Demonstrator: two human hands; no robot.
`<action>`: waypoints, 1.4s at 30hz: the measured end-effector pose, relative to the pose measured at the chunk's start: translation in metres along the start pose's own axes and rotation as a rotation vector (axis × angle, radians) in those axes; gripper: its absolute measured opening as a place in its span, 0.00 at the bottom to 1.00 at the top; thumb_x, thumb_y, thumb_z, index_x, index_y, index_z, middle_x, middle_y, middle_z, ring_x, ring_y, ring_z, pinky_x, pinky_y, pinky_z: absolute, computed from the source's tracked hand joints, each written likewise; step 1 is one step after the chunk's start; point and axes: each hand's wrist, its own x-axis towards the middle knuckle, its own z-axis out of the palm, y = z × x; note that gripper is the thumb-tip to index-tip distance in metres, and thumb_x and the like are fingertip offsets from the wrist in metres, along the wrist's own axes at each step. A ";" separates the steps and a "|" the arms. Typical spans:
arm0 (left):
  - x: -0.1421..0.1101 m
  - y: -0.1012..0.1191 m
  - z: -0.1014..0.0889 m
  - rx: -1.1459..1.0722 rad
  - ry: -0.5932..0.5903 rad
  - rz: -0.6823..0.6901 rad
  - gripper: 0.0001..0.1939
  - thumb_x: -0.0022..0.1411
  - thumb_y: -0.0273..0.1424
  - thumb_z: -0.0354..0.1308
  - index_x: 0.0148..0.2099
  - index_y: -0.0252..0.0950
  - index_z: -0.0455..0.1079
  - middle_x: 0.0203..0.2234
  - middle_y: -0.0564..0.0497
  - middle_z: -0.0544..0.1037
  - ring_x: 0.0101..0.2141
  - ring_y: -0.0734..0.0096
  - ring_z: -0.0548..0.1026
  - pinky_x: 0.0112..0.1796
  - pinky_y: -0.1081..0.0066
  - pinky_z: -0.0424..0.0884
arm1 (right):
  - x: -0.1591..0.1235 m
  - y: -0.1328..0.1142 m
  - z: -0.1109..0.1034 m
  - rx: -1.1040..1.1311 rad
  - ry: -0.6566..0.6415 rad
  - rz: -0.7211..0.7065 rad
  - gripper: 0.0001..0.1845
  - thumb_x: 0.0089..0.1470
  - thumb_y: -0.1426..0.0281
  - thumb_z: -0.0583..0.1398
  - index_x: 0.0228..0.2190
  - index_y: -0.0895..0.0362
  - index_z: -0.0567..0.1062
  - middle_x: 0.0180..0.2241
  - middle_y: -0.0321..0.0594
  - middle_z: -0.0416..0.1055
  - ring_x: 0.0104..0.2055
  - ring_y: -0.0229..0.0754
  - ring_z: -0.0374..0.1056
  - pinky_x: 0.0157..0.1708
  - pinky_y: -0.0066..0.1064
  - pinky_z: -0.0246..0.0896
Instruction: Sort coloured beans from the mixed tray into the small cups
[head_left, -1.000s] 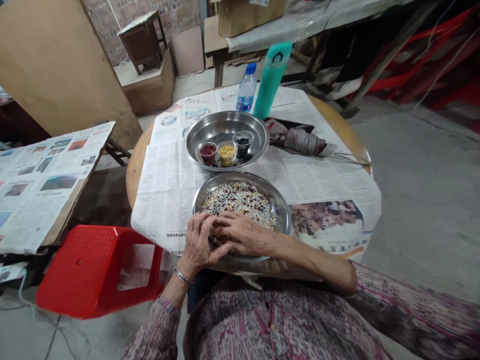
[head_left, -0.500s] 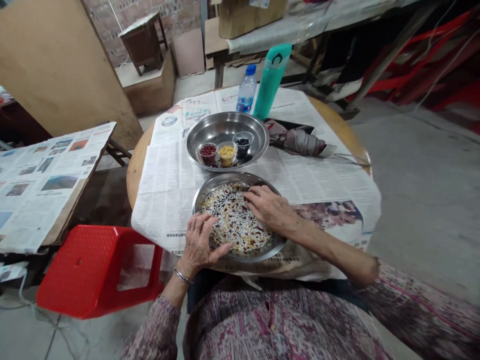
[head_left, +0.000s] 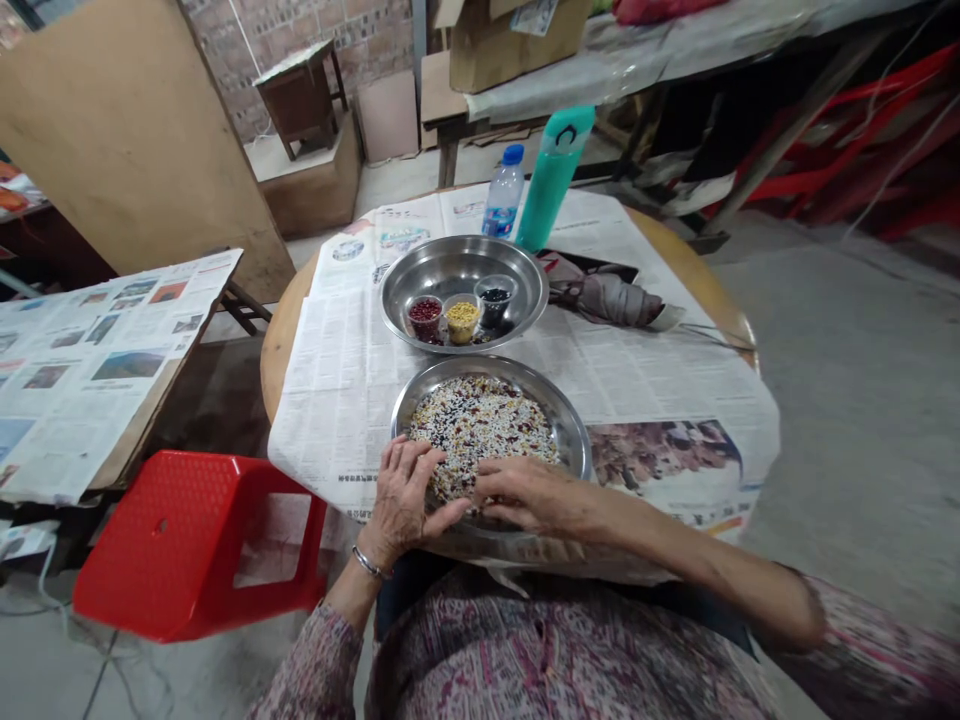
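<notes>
The right hand curls low over the near edge of the mixed grains; over my feed I can't tell whether it grips any. My view shows the left hand spread, unclenched, at the near pan's left rim. The grains lie in that pan, on newspaper. Just beyond I see a second basin bearing the red cup, yellow cup and black cup, then a blue-capped bottle beside a green bottle.

Multicoloured speckled grains, silver pan, red stool
</notes>
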 end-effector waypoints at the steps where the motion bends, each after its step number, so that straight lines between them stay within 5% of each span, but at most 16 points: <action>1: 0.000 0.000 0.000 -0.002 -0.002 -0.004 0.25 0.62 0.46 0.58 0.54 0.36 0.65 0.46 0.42 0.73 0.49 0.55 0.71 0.57 0.48 0.63 | -0.004 0.006 -0.004 0.019 -0.017 0.014 0.07 0.60 0.72 0.57 0.34 0.55 0.77 0.34 0.39 0.73 0.36 0.39 0.69 0.36 0.31 0.64; 3: 0.001 0.001 -0.001 -0.003 -0.003 -0.012 0.24 0.61 0.46 0.59 0.54 0.36 0.66 0.45 0.42 0.73 0.48 0.55 0.72 0.57 0.48 0.63 | -0.009 0.022 -0.012 0.025 0.015 0.057 0.10 0.60 0.73 0.56 0.36 0.54 0.78 0.34 0.40 0.73 0.36 0.40 0.70 0.38 0.32 0.65; 8: 0.002 0.002 -0.002 -0.006 -0.007 -0.014 0.24 0.61 0.46 0.59 0.53 0.36 0.67 0.45 0.42 0.74 0.48 0.56 0.72 0.57 0.48 0.63 | 0.000 0.066 -0.027 -0.080 0.359 0.200 0.15 0.60 0.70 0.54 0.43 0.54 0.78 0.42 0.45 0.74 0.44 0.45 0.70 0.47 0.40 0.67; 12: 0.002 0.002 -0.001 0.004 0.004 -0.011 0.24 0.62 0.47 0.58 0.52 0.36 0.66 0.44 0.42 0.74 0.48 0.55 0.72 0.56 0.48 0.64 | 0.027 0.074 -0.034 -0.237 0.483 0.282 0.16 0.61 0.71 0.53 0.44 0.58 0.78 0.42 0.49 0.74 0.48 0.50 0.68 0.52 0.43 0.65; 17: 0.002 0.001 0.000 0.008 0.020 -0.006 0.26 0.62 0.47 0.58 0.55 0.35 0.65 0.46 0.40 0.72 0.50 0.54 0.71 0.56 0.48 0.65 | 0.066 0.054 -0.029 -0.345 0.446 0.302 0.18 0.62 0.68 0.54 0.48 0.60 0.76 0.46 0.51 0.73 0.51 0.54 0.64 0.51 0.48 0.62; 21: 0.002 0.002 0.000 0.015 0.023 -0.022 0.28 0.61 0.47 0.59 0.56 0.34 0.63 0.49 0.39 0.70 0.51 0.51 0.69 0.54 0.48 0.66 | 0.083 0.040 -0.014 -0.281 0.383 0.125 0.17 0.60 0.64 0.59 0.48 0.59 0.76 0.46 0.50 0.72 0.49 0.51 0.63 0.51 0.45 0.61; 27: 0.000 0.002 0.000 -0.008 0.009 -0.044 0.30 0.61 0.46 0.59 0.59 0.34 0.60 0.51 0.38 0.69 0.53 0.50 0.68 0.54 0.48 0.67 | 0.053 0.026 -0.009 -0.116 0.154 -0.141 0.07 0.58 0.72 0.59 0.38 0.56 0.78 0.37 0.42 0.71 0.42 0.44 0.65 0.44 0.36 0.62; 33: 0.000 0.001 0.000 -0.004 0.009 -0.034 0.29 0.61 0.46 0.59 0.57 0.35 0.61 0.51 0.39 0.69 0.53 0.51 0.67 0.55 0.48 0.65 | 0.001 0.024 -0.015 -0.007 0.121 -0.044 0.07 0.58 0.74 0.58 0.34 0.55 0.78 0.35 0.41 0.73 0.40 0.42 0.67 0.41 0.33 0.62; 37: 0.000 0.001 0.001 -0.001 0.015 -0.023 0.26 0.61 0.45 0.59 0.55 0.35 0.62 0.49 0.40 0.70 0.52 0.53 0.69 0.56 0.49 0.63 | 0.002 0.025 -0.012 0.031 0.035 0.036 0.10 0.59 0.73 0.57 0.37 0.53 0.79 0.35 0.39 0.76 0.37 0.40 0.71 0.39 0.32 0.63; 42: 0.001 0.002 -0.001 0.008 0.007 -0.023 0.25 0.61 0.45 0.59 0.54 0.35 0.64 0.48 0.41 0.72 0.51 0.54 0.70 0.57 0.49 0.63 | 0.028 0.044 -0.023 -0.098 0.290 0.208 0.15 0.62 0.71 0.54 0.44 0.55 0.78 0.41 0.44 0.75 0.44 0.44 0.71 0.47 0.36 0.65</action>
